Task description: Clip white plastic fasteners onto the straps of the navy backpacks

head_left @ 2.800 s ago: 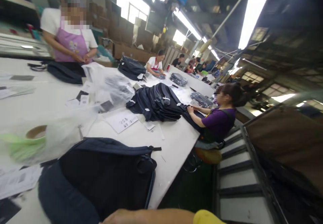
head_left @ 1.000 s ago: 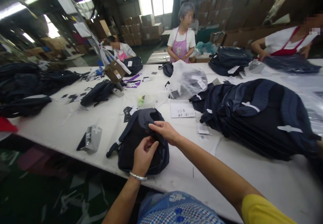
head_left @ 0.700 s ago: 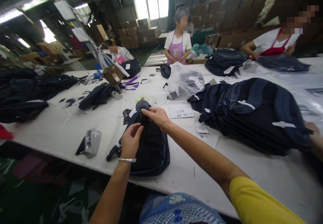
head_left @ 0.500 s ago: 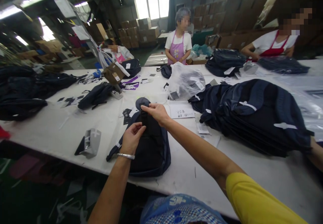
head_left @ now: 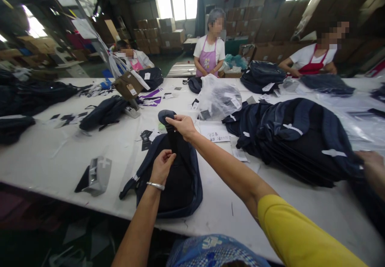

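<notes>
A dark navy backpack (head_left: 177, 191) lies on the white table in front of me. Its padded shoulder strap (head_left: 164, 116) is lifted at the far end, where my right hand (head_left: 184, 127) grips it between thumb and fingers. From there black webbing (head_left: 173, 140) runs down toward me. My left hand (head_left: 162, 166) is closed in a pinch on the lower part of that webbing, above the back panel. The other shoulder strap (head_left: 128, 187) sticks out at the backpack's left side. My fingers hide part of the webbing.
To the right lies a pile of navy backpacks (head_left: 288, 138), with another person's hand (head_left: 371, 166) at its edge. A grey holder (head_left: 98, 176) stands on the left. Black tags (head_left: 146, 139), a handwritten sheet (head_left: 215, 132) and a clear plastic bag (head_left: 221, 98) lie beyond. Co-workers stand across the table.
My hands have moved slightly apart, and more webbing shows between them. The view has shifted a little to the right. The other person's hand shows more at the right edge.
</notes>
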`<state>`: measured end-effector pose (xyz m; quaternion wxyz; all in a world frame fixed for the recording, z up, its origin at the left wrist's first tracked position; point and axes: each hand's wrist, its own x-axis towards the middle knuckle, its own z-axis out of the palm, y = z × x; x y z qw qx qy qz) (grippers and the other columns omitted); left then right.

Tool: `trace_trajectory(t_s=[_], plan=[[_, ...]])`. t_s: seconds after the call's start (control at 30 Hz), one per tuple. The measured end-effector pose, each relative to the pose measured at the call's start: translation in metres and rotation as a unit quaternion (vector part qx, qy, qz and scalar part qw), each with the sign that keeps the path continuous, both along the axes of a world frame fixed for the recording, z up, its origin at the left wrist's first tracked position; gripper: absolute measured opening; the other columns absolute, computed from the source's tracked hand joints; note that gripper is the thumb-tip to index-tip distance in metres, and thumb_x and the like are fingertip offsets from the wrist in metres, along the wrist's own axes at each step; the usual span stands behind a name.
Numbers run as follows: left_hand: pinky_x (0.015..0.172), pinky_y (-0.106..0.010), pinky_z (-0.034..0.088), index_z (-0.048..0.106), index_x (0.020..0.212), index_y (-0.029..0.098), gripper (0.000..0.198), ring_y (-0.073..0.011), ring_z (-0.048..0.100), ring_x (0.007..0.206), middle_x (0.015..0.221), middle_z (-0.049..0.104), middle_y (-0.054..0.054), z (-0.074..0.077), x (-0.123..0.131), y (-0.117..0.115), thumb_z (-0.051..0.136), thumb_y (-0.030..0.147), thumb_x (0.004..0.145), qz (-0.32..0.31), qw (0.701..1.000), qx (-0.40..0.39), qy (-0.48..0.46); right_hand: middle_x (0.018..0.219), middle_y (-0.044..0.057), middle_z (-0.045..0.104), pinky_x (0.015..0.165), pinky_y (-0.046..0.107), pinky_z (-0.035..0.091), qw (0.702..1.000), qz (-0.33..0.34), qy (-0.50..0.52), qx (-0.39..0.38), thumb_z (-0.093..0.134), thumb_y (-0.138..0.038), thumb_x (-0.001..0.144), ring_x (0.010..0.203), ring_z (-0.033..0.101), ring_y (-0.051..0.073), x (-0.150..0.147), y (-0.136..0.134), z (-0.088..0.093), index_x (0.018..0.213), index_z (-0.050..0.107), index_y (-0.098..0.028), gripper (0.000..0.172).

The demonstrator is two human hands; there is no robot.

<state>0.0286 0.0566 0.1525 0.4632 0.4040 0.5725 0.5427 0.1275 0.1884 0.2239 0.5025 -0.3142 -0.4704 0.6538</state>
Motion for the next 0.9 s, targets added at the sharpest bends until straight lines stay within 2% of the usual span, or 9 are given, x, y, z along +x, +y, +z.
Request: trace_trajectory(t_s=[0.17, 0.37, 0.5, 0.6, 0.77, 0.9], plan=[[0.057, -0.019, 0.038, 0.059, 0.089, 0.016, 0.038, -0.0089, 0.052, 0.062, 0.073, 0.059, 0.002, -0.044, 0.009, -0.013, 0.074, 0.043, 0.066, -0.013, 0.999, -0.051, -0.012, 0.055, -0.005, 0.058, 0.049, 0.019, 0.037, 0.999, -0.031, -0.036, 0.003, 0.075, -0.044, 0.062, 0.051, 0.051, 0.008, 0.001, 0.006, -0.029, 0.068, 0.064, -0.014, 0.032], [0.057, -0.020, 0.040, 0.060, 0.088, 0.016, 0.040, -0.0094, 0.054, 0.062, 0.071, 0.060, 0.002, -0.097, 0.023, -0.041, 0.075, 0.045, 0.064, -0.015, 0.992, -0.117, -0.042, 0.057, -0.004, 0.059, 0.048, 0.020, 0.037, 0.992, -0.066, -0.110, -0.010, 0.074, -0.047, 0.063, 0.056, 0.054, 0.011, 0.005, 0.006, -0.061, 0.070, 0.065, -0.015, 0.034], [0.060, -0.021, 0.042, 0.059, 0.106, 0.014, 0.056, -0.0105, 0.057, 0.065, 0.073, 0.061, 0.001, -0.126, 0.029, -0.052, 0.077, 0.044, 0.062, -0.012, 0.987, -0.143, -0.074, 0.059, -0.003, 0.061, 0.050, 0.021, 0.039, 0.992, -0.049, -0.114, -0.025, 0.074, -0.047, 0.062, 0.059, 0.056, 0.013, 0.005, 0.001, -0.075, 0.075, 0.068, -0.015, 0.034], [0.062, -0.022, 0.044, 0.055, 0.119, 0.012, 0.071, -0.0101, 0.057, 0.065, 0.071, 0.060, 0.002, -0.134, 0.032, -0.048, 0.079, 0.041, 0.059, -0.004, 0.985, -0.152, -0.084, 0.060, -0.002, 0.063, 0.049, 0.021, 0.039, 0.992, -0.036, -0.114, -0.037, 0.074, -0.047, 0.063, 0.059, 0.057, 0.013, 0.002, -0.004, -0.078, 0.077, 0.068, -0.015, 0.035], [0.059, -0.023, 0.044, 0.064, 0.109, 0.011, 0.059, -0.0094, 0.053, 0.060, 0.065, 0.057, 0.003, -0.127, 0.038, -0.034, 0.079, 0.039, 0.060, -0.067, 0.983, -0.153, -0.080, 0.060, -0.001, 0.064, 0.047, 0.020, 0.039, 0.991, -0.021, -0.125, -0.045, 0.075, -0.045, 0.063, 0.057, 0.057, 0.012, 0.000, -0.013, -0.068, 0.077, 0.068, -0.015, 0.034], [0.064, -0.025, 0.048, 0.064, 0.107, 0.011, 0.059, -0.0121, 0.057, 0.066, 0.071, 0.061, 0.000, -0.126, 0.042, -0.034, 0.081, 0.038, 0.058, -0.023, 0.984, -0.166, -0.063, 0.062, -0.001, 0.065, 0.049, 0.020, 0.041, 0.993, -0.003, -0.111, -0.046, 0.076, -0.045, 0.063, 0.059, 0.060, 0.013, 0.007, -0.020, -0.062, 0.077, 0.067, -0.015, 0.035]])
